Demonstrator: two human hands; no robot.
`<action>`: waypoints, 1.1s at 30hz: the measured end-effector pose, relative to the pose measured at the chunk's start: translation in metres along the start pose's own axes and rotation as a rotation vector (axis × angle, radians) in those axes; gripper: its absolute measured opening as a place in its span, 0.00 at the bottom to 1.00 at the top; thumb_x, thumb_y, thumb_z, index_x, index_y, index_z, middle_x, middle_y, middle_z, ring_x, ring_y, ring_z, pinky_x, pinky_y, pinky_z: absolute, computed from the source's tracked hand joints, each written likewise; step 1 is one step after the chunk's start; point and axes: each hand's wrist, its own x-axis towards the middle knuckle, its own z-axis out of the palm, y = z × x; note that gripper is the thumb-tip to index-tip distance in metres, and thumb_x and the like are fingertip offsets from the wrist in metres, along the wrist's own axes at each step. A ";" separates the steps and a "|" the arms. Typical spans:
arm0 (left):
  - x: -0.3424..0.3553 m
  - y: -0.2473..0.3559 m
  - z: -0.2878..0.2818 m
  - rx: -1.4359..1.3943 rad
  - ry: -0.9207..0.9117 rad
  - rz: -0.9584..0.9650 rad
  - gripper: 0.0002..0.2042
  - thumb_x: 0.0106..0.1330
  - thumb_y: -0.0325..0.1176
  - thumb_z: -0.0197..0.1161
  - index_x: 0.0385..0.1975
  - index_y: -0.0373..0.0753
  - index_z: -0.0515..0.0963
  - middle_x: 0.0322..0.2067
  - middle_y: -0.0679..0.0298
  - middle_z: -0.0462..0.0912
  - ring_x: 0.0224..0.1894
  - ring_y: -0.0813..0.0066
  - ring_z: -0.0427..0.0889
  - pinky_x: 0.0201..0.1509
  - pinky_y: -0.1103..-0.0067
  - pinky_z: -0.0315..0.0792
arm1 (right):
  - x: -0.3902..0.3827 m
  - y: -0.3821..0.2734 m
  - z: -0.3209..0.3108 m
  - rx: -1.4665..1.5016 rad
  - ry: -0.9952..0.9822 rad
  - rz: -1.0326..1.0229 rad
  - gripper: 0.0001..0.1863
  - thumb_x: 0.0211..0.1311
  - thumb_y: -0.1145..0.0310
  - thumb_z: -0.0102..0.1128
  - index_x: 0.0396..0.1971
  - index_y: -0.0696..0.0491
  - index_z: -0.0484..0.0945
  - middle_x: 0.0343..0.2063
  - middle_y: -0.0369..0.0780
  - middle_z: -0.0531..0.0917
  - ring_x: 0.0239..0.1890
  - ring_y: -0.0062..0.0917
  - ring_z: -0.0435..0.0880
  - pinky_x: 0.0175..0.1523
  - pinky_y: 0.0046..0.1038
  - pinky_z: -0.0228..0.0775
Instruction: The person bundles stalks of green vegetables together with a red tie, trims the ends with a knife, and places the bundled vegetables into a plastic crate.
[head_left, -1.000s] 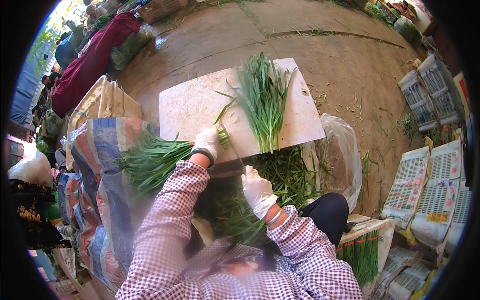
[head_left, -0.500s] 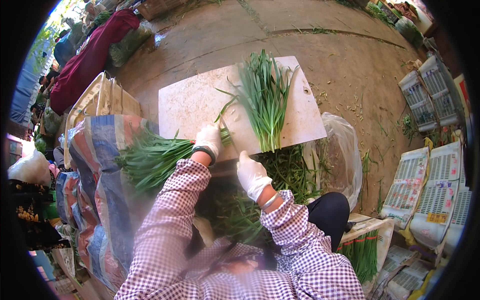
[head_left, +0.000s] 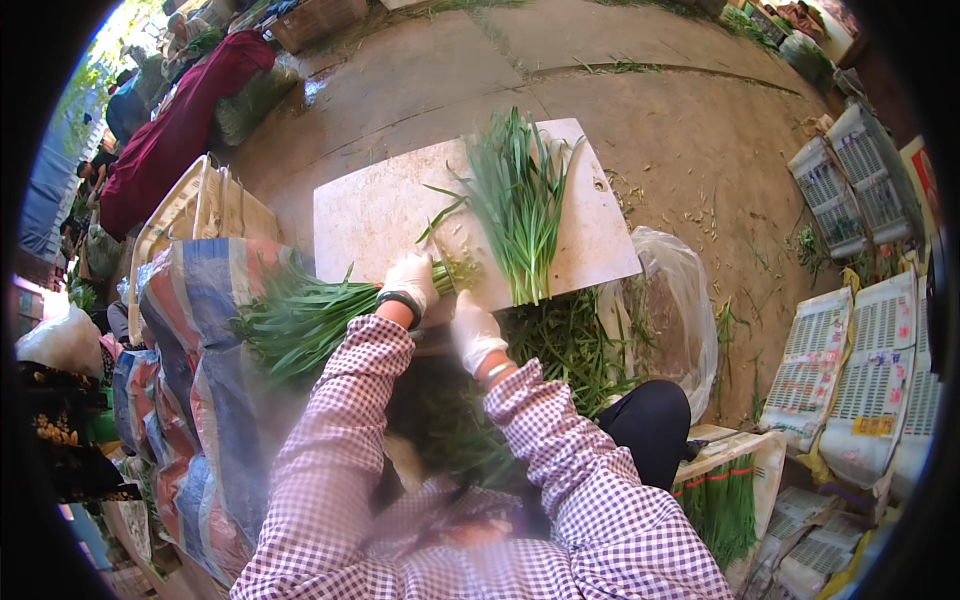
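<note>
My left hand [head_left: 408, 284], in a white glove, is closed round the root end of a long bunch of green leafy stalks [head_left: 310, 322], whose leaves spread leftward over a striped sack. Just right of it my gloved right hand [head_left: 472, 325], slightly blurred, is closed on a knife handle; the thin blade is smeared across the cut ends at the edge of a white board [head_left: 370, 220]. A second bunch [head_left: 515, 205] lies on the board's right half, roots toward me. Loose leaves [head_left: 560, 345] are heaped below the board.
A cream crate [head_left: 215, 205] and striped sack [head_left: 200, 320] stand at left. Clear plastic [head_left: 680, 320] lies right of the board; tied bunches [head_left: 720, 500] fill a box at lower right. Flattened printed sacks [head_left: 862, 370] line the right; maroon cloth [head_left: 160, 140] covers goods at upper left, near other people.
My right hand and forearm have moved leftward and up, closer to my left hand, bringing the knife through the bunch's end, where small bits now appear. My left hand stays nearly in place.
</note>
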 end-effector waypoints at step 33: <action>-0.177 -0.084 -0.072 -0.715 0.640 0.201 0.40 0.42 0.40 0.83 0.58 0.35 0.74 0.48 0.52 0.83 0.50 0.60 0.84 0.57 0.71 0.77 | -0.023 0.001 -0.051 -0.145 0.217 -0.414 0.25 0.62 0.60 0.67 0.56 0.56 0.74 0.49 0.52 0.83 0.52 0.46 0.82 0.57 0.41 0.74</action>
